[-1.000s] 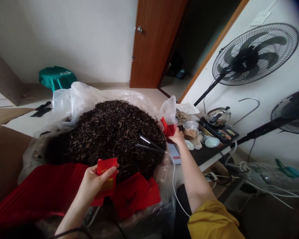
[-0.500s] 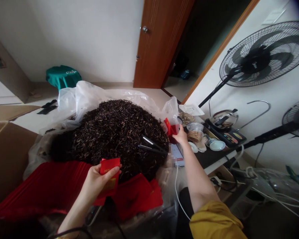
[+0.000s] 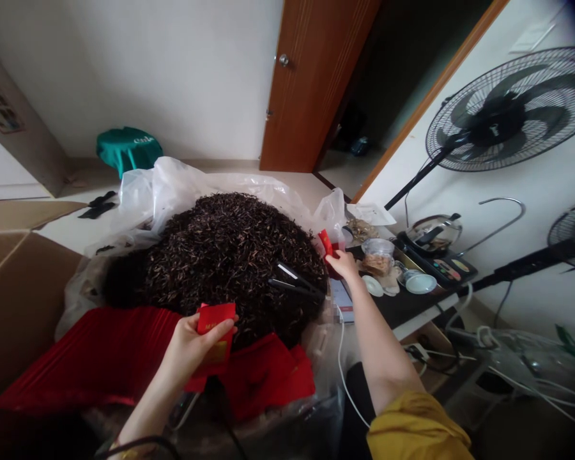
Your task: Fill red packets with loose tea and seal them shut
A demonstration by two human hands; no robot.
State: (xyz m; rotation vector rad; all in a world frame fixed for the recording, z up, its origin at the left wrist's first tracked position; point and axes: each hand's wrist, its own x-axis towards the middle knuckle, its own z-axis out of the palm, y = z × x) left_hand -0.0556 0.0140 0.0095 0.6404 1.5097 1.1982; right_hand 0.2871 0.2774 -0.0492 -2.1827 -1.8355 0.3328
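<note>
The left hand [image 3: 191, 342] holds a small red packet [image 3: 216, 319] upright at the near edge of a heap of dark dried leaves [image 3: 234, 249], its thumb across the front of the packet and its fingers mostly hidden behind. Gold-coloured print shows on the packet below and above the thumb. The right hand [image 3: 344, 265] reaches out to the far right side of the heap, at a second red packet [image 3: 324, 243] that stands tilted beside the clear plastic [image 3: 172, 182]; its fingers are close together and partly hidden, so I cannot tell whether they grip it. The heap sits inside the plastic, and a black two-armed tool [image 3: 311, 289] lies against its right side, arms spread apart. Just below the right hand is a phone [image 3: 344, 295], with a white cable [image 3: 341, 358] running down near it. Loose red packets [image 3: 268, 377] lie in front of the heap, and a long red stack [image 3: 110, 351] stretches to the left, next to an open cardboard box [image 3: 23, 300]. To the right, the dark worktop [image 3: 400, 313] carries a clear tub [image 3: 378, 255] with brown contents, a pale bowl [image 3: 420, 283] and a glass pot [image 3: 426, 230].
</note>
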